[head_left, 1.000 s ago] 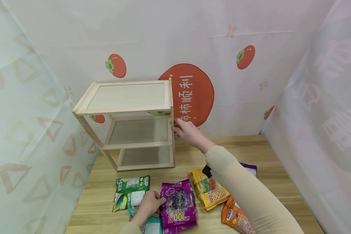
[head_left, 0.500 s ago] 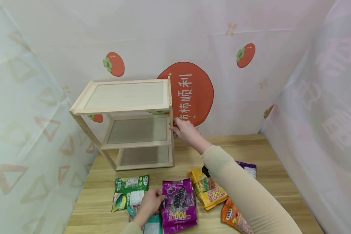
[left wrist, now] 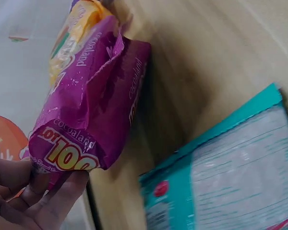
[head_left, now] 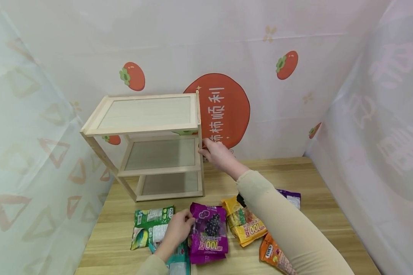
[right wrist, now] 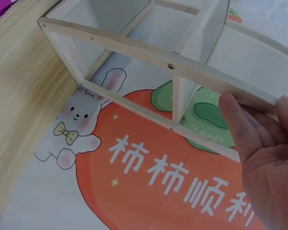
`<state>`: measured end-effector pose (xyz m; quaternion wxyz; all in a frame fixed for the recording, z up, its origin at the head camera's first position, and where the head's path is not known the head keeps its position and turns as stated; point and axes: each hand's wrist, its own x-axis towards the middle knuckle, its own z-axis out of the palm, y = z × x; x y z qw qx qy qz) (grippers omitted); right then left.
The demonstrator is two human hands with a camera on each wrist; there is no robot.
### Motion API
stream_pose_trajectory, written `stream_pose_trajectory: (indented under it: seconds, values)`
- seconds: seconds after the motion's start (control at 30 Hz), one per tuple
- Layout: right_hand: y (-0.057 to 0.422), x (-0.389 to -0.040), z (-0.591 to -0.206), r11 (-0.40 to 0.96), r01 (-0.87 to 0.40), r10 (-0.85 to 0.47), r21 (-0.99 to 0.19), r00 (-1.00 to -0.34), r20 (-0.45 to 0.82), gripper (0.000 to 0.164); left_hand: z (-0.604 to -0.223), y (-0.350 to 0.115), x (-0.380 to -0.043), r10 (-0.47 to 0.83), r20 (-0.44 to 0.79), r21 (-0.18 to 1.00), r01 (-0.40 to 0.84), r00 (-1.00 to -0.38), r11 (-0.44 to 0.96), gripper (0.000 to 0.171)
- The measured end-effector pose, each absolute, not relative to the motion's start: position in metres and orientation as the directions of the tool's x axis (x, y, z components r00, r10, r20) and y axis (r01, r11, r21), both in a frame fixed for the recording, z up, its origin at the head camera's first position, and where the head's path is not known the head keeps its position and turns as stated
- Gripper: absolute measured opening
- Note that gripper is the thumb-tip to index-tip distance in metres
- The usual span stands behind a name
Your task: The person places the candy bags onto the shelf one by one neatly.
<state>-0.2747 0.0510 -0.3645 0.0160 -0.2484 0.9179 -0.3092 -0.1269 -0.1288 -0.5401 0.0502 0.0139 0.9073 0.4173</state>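
Note:
My left hand (head_left: 179, 229) pinches a purple candy bag (head_left: 211, 233) by its edge. In the left wrist view, that bag (left wrist: 93, 96) is raised off the table, and thumb and fingers hold its printed end. With my right hand (head_left: 221, 156) I grip the right front post of a light wooden three-tier rack (head_left: 160, 170). The right wrist view shows the fingers of this hand (right wrist: 269, 153) round the post (right wrist: 134, 52). A teal bag (head_left: 179, 261) lies partly under my left forearm, beside a green bag (head_left: 146, 229).
A yellow candy bag (head_left: 246, 225) and an orange bag (head_left: 273, 252) lie to the right, partly hidden by my right sleeve. Behind the sleeve is a dark purple bag (head_left: 290, 198). Printed cloth walls (head_left: 261, 114) enclose the wooden table (head_left: 316, 214) at the back and sides.
My left hand has taken the purple bag up from the table and slightly away from me, tilting it. The right hand stays on the rack's post.

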Motion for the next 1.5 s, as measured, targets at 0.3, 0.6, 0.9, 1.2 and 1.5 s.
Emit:
stream_pose_trajectory:
  seconds: [0.3,0.6,0.9,1.2,1.5]
  values:
    - [0.051,-0.275,-0.364,0.690,-0.440,-0.462,-0.575,-0.879,0.119,0.024,-0.517,-0.128,-0.142,0.106,0.059,0.639,0.119,-0.993,0.760,0.015]
    - [0.051,-0.274,-0.364,0.689,-0.448,-0.465,-0.570,-0.876,0.127,0.025,-0.507,-0.127,-0.156,0.224,0.288,0.338,0.318,-0.931,0.886,0.016]
    - [0.052,-0.275,-0.365,0.686,-0.447,-0.467,-0.574,-0.876,0.124,0.029,-0.513,-0.125,-0.154,0.511,0.436,-0.032,0.555,-0.741,0.831,0.015]
    - [0.054,-0.275,-0.365,0.674,-0.446,-0.469,-0.588,-0.874,0.125,0.023,-0.521,-0.124,-0.136,0.756,0.439,-0.151,0.789,-0.486,0.595,0.024]
    - [0.053,-0.274,-0.363,0.673,-0.423,-0.461,-0.606,-0.882,0.104,0.022,-0.520,-0.145,-0.119,0.804,0.329,-0.089,0.831,-0.496,0.549,0.025]
